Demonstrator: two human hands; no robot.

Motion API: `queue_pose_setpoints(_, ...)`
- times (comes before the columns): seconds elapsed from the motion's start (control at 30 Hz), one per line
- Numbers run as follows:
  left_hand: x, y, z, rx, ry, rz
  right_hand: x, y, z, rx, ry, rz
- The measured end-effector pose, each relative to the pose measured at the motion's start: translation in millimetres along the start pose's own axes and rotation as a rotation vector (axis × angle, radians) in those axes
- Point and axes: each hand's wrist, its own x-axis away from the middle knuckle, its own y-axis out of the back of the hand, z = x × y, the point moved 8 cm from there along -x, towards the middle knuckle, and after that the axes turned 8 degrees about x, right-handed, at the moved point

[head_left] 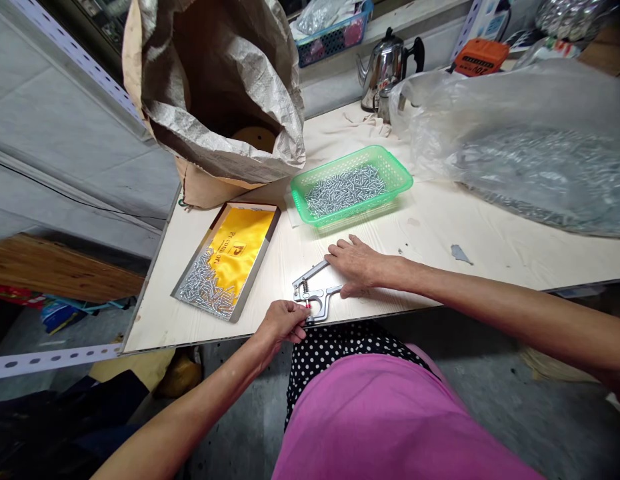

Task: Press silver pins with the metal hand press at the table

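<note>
A pair of metal hand pliers (317, 295) with a coil spring lies near the table's front edge, its handles spread apart. My right hand (357, 265) grips the handle ends, fingers over the upper one and thumb by the lower one. At the jaws, my left hand (286, 320) is closed in a pinch; whatever sits between its fingertips is too small to make out. A bit of red shows at the jaws. Beyond them stands a green plastic basket (401, 175) of small silvery metal pieces. Left of the pliers, a shallow box (260, 267) holds similar pieces on yellow cloth.
A large open woven sack (270, 73) rises at the back left. On the right lies a clear plastic bag (530, 147) full of metal pieces. A steel kettle (385, 67), an orange device (480, 57) and a blue basket (335, 43) are at the back.
</note>
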Motion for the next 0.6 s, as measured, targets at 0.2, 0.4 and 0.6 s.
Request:
queue_pose_setpoints(0.2, 20, 16, -28, -0.512, -0.451, -0.26, 9, 1, 6, -0.046, -0.011, -0.001)
queue_pose_setpoints(0.4, 29, -27, -74, -0.968, -0.997, -0.274, 13, 2, 9, -0.065, -0.04, -0.005)
queue_pose_setpoints(0.6, 5, -51, -83, -1.086, -1.009, -0.085, 21, -4, 4, -0.11, -0.078, 0.006)
